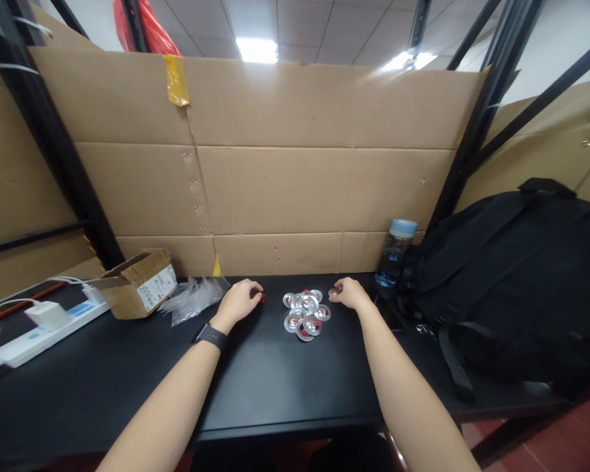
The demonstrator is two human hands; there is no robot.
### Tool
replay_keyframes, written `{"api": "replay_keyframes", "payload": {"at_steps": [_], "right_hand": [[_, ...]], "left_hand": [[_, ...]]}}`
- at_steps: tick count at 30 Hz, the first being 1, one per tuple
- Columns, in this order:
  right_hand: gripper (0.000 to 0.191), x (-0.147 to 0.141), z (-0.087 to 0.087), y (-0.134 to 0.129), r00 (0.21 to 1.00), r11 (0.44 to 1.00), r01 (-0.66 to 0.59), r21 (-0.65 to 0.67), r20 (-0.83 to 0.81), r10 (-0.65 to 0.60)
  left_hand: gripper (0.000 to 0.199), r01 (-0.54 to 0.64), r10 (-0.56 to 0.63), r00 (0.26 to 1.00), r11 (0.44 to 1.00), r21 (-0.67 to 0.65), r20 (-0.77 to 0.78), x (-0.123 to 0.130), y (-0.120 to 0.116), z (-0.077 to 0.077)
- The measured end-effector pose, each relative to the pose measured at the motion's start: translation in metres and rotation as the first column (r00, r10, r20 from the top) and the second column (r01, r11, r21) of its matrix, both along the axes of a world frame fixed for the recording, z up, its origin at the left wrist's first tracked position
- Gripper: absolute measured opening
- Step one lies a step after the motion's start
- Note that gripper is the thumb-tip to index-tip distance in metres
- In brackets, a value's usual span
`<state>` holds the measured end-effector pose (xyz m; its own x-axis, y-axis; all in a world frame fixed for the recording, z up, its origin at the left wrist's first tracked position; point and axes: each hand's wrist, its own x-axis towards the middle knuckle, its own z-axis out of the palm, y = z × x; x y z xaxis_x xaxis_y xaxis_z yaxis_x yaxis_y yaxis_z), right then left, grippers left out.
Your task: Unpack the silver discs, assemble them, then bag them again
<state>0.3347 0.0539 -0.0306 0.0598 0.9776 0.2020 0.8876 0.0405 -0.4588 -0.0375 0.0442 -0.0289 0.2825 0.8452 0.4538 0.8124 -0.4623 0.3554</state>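
A loose pile of shiny round silver discs (306, 303), some showing small red parts, lies between my hands on the black table (275, 387). Several of them overlap. My left hand (238, 303), with a dark watch on its wrist, rests to the left of the pile. Its fingers are closed at a small red piece (262, 298), whose kind is too small to make out. On the pile's right side, my right hand (351, 292) pinches one silver disc (333, 292) at its edge, apart from the others.
An opened cardboard box (128, 288), clear plastic bags (196, 298) and a white power strip (54, 334) are on the left. At right stand a blue-lidded bottle (396, 252) and a black backpack (516, 282), near a dark phone-like slab (387, 311). Cardboard (275, 190) walls the back.
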Motion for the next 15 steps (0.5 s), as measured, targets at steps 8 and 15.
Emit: {"api": "replay_keyframes", "payload": {"at_steps": [8,15], "right_hand": [[0.04,-0.013,0.013,-0.009,0.996,0.99,-0.088,0.114,0.004,0.088],[0.03,-0.063,0.028,-0.033,0.84,0.833,-0.535,0.142,-0.013,0.542]], "left_hand": [[0.02,0.021,-0.023,0.999,0.999,0.042,0.028,0.005,-0.003,0.004],[0.02,0.099,-0.1,0.994,0.995,0.023,0.045,0.018,-0.011,0.006]]}}
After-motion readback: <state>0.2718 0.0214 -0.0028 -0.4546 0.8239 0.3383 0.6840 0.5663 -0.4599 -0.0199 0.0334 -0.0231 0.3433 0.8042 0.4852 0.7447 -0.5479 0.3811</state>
